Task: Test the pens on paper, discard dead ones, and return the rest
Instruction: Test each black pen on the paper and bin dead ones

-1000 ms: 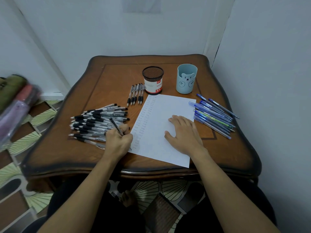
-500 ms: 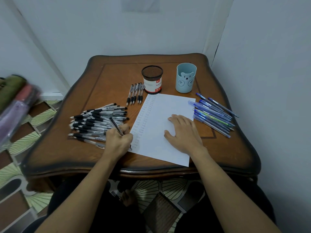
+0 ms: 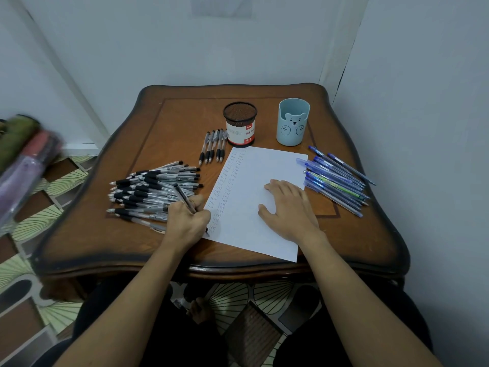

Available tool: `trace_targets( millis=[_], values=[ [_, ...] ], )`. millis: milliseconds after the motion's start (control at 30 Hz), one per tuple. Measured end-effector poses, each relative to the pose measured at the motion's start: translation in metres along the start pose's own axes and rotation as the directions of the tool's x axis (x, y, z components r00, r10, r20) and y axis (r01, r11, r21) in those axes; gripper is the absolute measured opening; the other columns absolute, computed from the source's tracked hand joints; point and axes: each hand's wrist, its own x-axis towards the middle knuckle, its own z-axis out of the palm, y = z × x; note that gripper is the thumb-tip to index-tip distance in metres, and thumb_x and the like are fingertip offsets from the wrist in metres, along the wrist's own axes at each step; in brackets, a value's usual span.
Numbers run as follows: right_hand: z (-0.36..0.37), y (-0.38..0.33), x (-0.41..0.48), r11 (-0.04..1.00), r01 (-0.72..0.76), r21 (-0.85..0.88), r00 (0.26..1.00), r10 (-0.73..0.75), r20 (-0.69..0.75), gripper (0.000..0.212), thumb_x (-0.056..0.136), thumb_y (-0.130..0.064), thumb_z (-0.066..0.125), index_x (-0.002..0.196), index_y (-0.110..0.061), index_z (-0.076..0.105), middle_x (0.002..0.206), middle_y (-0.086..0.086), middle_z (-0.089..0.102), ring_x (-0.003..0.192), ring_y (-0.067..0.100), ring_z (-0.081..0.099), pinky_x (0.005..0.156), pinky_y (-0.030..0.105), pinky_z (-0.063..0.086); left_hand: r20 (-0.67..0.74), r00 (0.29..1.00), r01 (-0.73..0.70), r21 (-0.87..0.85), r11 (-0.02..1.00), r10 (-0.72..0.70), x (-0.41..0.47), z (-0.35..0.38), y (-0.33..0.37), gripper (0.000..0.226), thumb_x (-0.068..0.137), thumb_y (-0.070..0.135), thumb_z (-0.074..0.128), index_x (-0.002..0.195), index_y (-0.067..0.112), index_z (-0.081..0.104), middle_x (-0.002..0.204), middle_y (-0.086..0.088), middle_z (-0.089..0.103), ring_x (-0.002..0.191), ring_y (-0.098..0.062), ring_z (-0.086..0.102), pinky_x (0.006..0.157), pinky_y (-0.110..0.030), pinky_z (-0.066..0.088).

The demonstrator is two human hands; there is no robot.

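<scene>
One mesh cup | one blue cup | five aligned pens | left hand grips pen | right hand flat on paper

Dim, cool, even light; soft shadows, wide-angle bowing at edges, blurred bundle far left.

Home corner, most likely.
Carved wooden counter against plain walls; fan-patterned floor tiles; bear-faced cup.
</scene>
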Motion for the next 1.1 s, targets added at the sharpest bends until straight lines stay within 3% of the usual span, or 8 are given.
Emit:
trace_targets(
  millis=[400,567,733,800,867,967,1033,1100],
  values=[
    [0.0,0.0,-0.001,1.0,0.009,-0.009,1.0,-0.009,-0.011,0.053,0.099,-0.05,0.044,0.146,-0.025,0.041,0.156,-0.006,0.036,0.145,0.013,0.026,0.12,0.038,0.014,0.033,0.999,0.0,-0.057,0.998,0.002,-0.001,0.001,0.005,0.022,0.064,0.006,0.05,0.056,-0.005,0.032,0.052,-0.004,0.03,0.05,-0.009,0.028,0.047,-0.026,0.022],
    [-0.001,-0.001,-0.001,1.0,0.003,-0.011,1.0,-0.003,-0.008,0.053,0.099,-0.05,0.044,0.146,-0.025,0.041,0.156,-0.006,0.036,0.145,0.014,0.026,0.121,0.039,0.014,0.045,0.999,0.007,-0.043,0.999,-0.005,-0.001,0.0,0.003,0.021,0.063,0.006,0.05,0.054,0.005,0.031,0.05,0.004,0.028,0.049,-0.008,0.027,0.049,-0.03,0.024],
    [-0.001,-0.001,-0.001,1.0,-0.001,-0.006,1.0,0.001,0.0,0.053,0.099,-0.05,0.044,0.146,-0.025,0.04,0.157,-0.006,0.035,0.146,0.014,0.025,0.121,0.039,0.013,0.07,0.992,0.112,-0.125,0.986,-0.104,0.002,-0.002,0.004,0.018,0.073,-0.006,0.056,0.062,-0.004,0.041,0.057,-0.008,0.039,0.054,-0.012,0.037,0.054,-0.032,0.031],
    [-0.002,-0.002,-0.001,1.0,-0.004,-0.006,1.0,0.004,0.004,0.054,0.099,-0.05,0.044,0.146,-0.026,0.04,0.158,-0.006,0.034,0.146,0.014,0.025,0.121,0.039,0.013,0.08,0.989,0.139,-0.232,0.963,-0.123,0.003,-0.006,0.007,0.006,0.078,0.0,0.056,0.073,0.004,0.054,0.06,-0.008,0.048,0.054,-0.018,0.046,0.053,-0.032,0.038],
    [-0.003,-0.002,-0.002,1.0,-0.002,-0.008,1.0,0.002,0.007,0.054,0.099,-0.05,0.044,0.147,-0.026,0.039,0.158,-0.006,0.034,0.146,0.014,0.024,0.121,0.038,0.012,0.075,0.985,0.169,-0.29,0.942,-0.153,0.005,-0.007,0.009,0.015,0.09,0.0,0.055,0.092,0.015,0.057,0.062,-0.005,0.051,0.051,-0.019,0.049,0.051,-0.03,0.042],
    [-0.003,-0.002,-0.001,1.0,-0.002,-0.006,1.0,0.002,0.013,0.054,0.099,-0.051,0.043,0.147,-0.026,0.039,0.158,-0.006,0.033,0.146,0.013,0.024,0.121,0.038,0.012,0.035,0.97,0.241,-0.229,0.943,-0.239,0.01,-0.003,0.007,0.018,0.103,0.035,0.053,0.117,0.025,0.046,0.081,-0.011,0.054,0.067,-0.021,0.052,0.066,-0.041,0.048],
    [-0.003,-0.002,-0.001,1.0,-0.005,-0.007,1.0,0.006,0.017,0.055,0.099,-0.051,0.043,0.148,-0.026,0.038,0.158,-0.006,0.032,0.147,0.013,0.023,0.121,0.038,0.012,0.0,0.965,0.259,-0.138,0.956,-0.261,0.012,-0.002,0.005,0.033,0.098,0.063,0.044,0.11,0.032,0.046,0.078,-0.011,0.055,0.066,-0.024,0.05,0.066,-0.048,0.048],
    [-0.003,-0.002,-0.001,1.0,-0.007,-0.007,1.0,0.007,0.019,0.055,0.099,-0.051,0.043,0.148,-0.026,0.038,0.158,-0.006,0.032,0.147,0.013,0.023,0.121,0.038,0.012,-0.033,0.973,0.223,-0.12,0.968,-0.228,0.014,0.001,0.008,0.038,0.098,0.064,0.037,0.106,0.03,0.052,0.07,-0.009,0.056,0.06,-0.02,0.052,0.062,-0.045,0.047]
  ],
)
